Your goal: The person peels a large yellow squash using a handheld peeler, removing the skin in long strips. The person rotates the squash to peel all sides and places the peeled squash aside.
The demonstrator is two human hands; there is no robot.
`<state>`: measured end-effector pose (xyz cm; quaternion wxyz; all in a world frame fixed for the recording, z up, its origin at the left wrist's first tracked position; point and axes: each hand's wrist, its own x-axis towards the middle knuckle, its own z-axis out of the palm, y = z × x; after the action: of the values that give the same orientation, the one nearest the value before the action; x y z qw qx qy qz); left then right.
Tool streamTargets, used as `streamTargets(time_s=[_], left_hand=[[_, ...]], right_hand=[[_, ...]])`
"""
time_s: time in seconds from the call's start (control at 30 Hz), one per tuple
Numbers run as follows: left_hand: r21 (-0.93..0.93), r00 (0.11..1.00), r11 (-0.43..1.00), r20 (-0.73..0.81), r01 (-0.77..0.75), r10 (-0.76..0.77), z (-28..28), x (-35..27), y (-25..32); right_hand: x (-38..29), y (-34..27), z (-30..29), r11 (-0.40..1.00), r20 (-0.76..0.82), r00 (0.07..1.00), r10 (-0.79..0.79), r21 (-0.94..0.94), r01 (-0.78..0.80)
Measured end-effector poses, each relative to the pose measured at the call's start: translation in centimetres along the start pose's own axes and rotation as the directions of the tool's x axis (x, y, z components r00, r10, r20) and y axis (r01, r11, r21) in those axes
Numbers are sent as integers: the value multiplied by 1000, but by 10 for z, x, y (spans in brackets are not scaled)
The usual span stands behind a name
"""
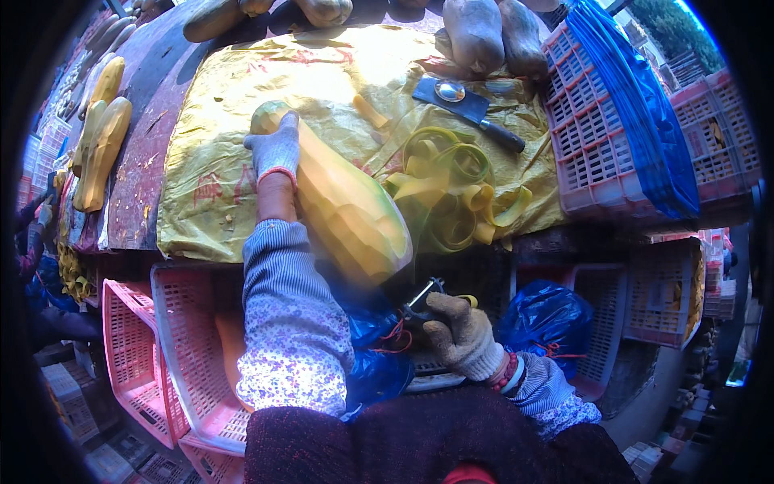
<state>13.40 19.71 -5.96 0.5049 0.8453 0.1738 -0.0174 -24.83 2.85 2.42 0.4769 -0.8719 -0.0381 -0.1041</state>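
Note:
My left hand (275, 145), in a pale knit glove, grips a long squash (351, 212) near its far, narrow end. Much of the squash's skin is pared off in facets, with green strips left along one side. Its thick end hangs past the table edge towards me. In a tan glove, my right hand (462, 336) holds a peeler (423, 296) just below that thick end, apart from it. Curled peelings (450, 187) lie heaped on the yellow woven sheet (211, 139), to the right of the squash.
A cleaver (453, 100) with a spoon (450, 91) on its blade lies at the back right. Unpeeled squashes (474, 36) line the far edge; peeled ones (106, 154) rest at left. Pink crates (199, 357) and a blue plastic bag (547, 320) stand below. A co-worker (42, 242) is at far left.

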Motion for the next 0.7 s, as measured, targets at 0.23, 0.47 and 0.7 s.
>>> streamTargets(time_s=[0.23, 0.47, 0.7], left_hand=[[26, 1000, 999, -7, -18, 18, 3, 15, -12], [87, 996, 992, 27, -86, 84, 19, 45, -32], [45, 999, 998, 3, -33, 33, 6, 24, -16]], right_hand=[[5, 11, 20, 996, 25, 998, 61, -64, -60], [-6, 27, 21, 999, 21, 1000, -19, -50, 20], [-2, 20, 23, 991, 95, 993, -66, -112, 76]])
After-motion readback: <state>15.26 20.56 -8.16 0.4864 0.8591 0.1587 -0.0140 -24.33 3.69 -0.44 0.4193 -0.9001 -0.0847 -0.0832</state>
